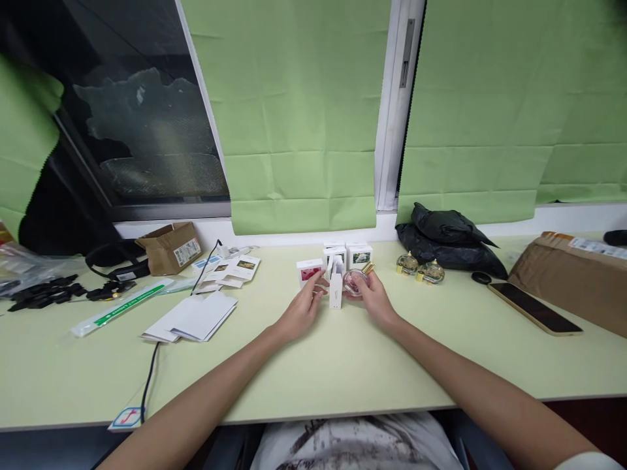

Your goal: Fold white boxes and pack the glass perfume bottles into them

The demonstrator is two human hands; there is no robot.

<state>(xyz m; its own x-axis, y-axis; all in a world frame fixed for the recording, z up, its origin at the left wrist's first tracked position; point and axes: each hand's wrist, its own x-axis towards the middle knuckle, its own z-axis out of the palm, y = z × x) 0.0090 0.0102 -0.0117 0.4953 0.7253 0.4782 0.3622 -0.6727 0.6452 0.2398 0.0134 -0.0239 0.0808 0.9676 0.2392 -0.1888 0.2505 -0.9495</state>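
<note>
In my right hand is a round, clear perfume bottle with a pinkish tint and a gold cap, tilted to the upper right. Between my two hands a narrow white box stands on the table with its top flaps up. My left hand is at the left side of this box, fingers stretched towards it; whether they touch it is hard to tell. Right behind the left fingers stands a white box with a red picture. Another white box with a green picture stands farther back.
Two gold-topped round bottles stand right of my hands, before black plastic bags. A phone and a large brown package lie far right. Folded white cards, a cable and an open cardboard box are on the left.
</note>
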